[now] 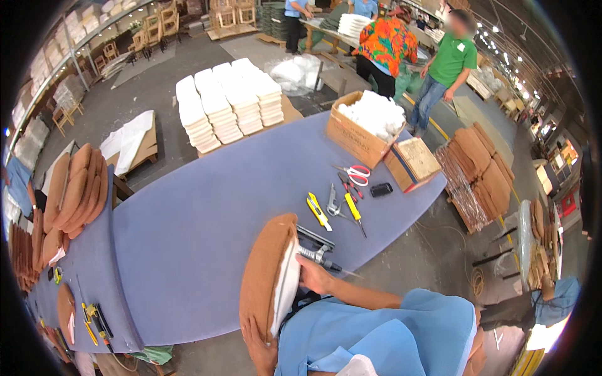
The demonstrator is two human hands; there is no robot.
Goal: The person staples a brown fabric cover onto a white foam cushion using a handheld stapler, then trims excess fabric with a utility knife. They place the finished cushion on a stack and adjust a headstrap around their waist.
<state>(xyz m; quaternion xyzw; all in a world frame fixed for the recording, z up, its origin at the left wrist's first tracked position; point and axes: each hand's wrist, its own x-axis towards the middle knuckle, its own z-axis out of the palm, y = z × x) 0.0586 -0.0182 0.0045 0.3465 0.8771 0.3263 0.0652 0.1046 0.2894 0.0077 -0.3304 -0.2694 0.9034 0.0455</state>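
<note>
A brown upholstered seat cushion (pixel 266 272) with a white underside stands tilted on its edge at the near side of the table. My left hand (pixel 258 346) grips its lower end, fingers against the brown cover. My right hand (pixel 313 274) holds the white side, the fingertips partly hidden by the cushion. Just beyond my right hand lies a dark staple gun (pixel 316 243) on the blue-grey covered table (pixel 188 232). Farther back are a yellow utility knife (pixel 318 211), a grey metal hand tool (pixel 333 202), a yellow-handled screwdriver (pixel 353 208), red-handled pliers (pixel 348 186) and red-handled scissors (pixel 357 175).
A carton of white stuffing (pixel 354 135) and a smaller box (pixel 412 164) stand at the table's far right. Beyond the table are stacked white foam pads (pixel 229 103). Brown cushions are piled left (pixel 81 188) and right (pixel 480 169). Several people work nearby, one in green (pixel 450 59).
</note>
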